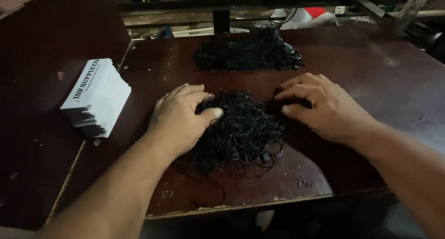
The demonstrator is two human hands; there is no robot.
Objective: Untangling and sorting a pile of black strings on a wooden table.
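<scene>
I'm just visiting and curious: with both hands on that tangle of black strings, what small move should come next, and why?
Probably pinch one loop and draw it free. The left hand and right hand only press on the near tangle of black strings, which is still knotted together, with no single strand separated yet.

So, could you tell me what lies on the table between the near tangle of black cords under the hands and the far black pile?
In the head view, only a bare strip of dark brown table separates the near tangle from the far pile.

matt black string tangle (pixel 238 130), worn wooden table (pixel 371 77)
</scene>
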